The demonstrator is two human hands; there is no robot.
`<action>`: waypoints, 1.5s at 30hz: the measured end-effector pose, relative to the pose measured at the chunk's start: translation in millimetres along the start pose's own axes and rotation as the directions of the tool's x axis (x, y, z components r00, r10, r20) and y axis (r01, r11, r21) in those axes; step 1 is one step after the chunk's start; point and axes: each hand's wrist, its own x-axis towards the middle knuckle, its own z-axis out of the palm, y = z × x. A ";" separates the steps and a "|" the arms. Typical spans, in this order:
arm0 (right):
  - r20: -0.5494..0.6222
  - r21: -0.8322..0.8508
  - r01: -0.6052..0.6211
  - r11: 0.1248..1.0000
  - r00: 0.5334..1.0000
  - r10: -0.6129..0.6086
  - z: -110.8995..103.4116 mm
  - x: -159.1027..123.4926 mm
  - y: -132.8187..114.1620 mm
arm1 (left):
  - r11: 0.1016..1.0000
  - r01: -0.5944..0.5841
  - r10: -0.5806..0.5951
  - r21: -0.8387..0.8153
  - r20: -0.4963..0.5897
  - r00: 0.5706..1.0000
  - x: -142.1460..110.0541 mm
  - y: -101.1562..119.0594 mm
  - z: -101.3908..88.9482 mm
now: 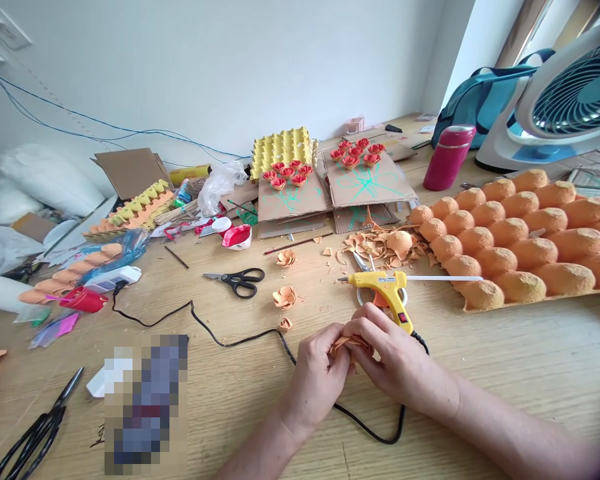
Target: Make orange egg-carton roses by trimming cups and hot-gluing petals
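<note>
Between my two hands is an orange egg-carton flower [351, 343], mostly covered by fingers. My left hand [316, 373] pinches its left side, and my right hand [397, 360] grips it from above and the right. Just beyond the right hand lies a yellow glue gun [387, 288] with a white glue stick in its back. Left of the gun, two orange paper flowers [285, 298] and a small orange bud [285, 324] sit in a column. Black-handled scissors [241, 280] lie farther left.
A large orange egg tray [520, 247] fills the right side, with torn scraps [380, 245] beside it. Red flowers stand on cardboard pieces [365, 180] at the back. A black cord [230, 343] crosses the table. Large shears [43, 427] lie front left; a pink bottle [449, 158] stands back right.
</note>
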 end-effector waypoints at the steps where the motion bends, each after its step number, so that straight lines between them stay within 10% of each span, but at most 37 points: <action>1: -0.015 0.004 0.007 1.000 1.000 -0.007 -0.3 0.8 -0.1 | 0.999 0.019 -0.019 -0.028 -0.004 1.000 -0.1 0.0 0.4; 17: -0.027 0.022 -0.004 1.000 1.000 0.005 0.0 0.0 0.2 | 0.997 0.012 -0.012 -0.075 -0.009 1.000 2.1 1.5 0.8; 31: -0.029 0.008 -0.037 0.999 0.999 0.037 -1.2 1.2 1.5 | 0.955 -0.182 0.191 0.236 -0.015 0.982 1.3 0.3 -2.3; 45: -0.167 0.069 -0.168 0.983 0.970 0.178 -5.7 6.3 9.8 | 0.724 -0.436 0.466 0.534 0.085 0.880 -0.7 -4.6 -8.3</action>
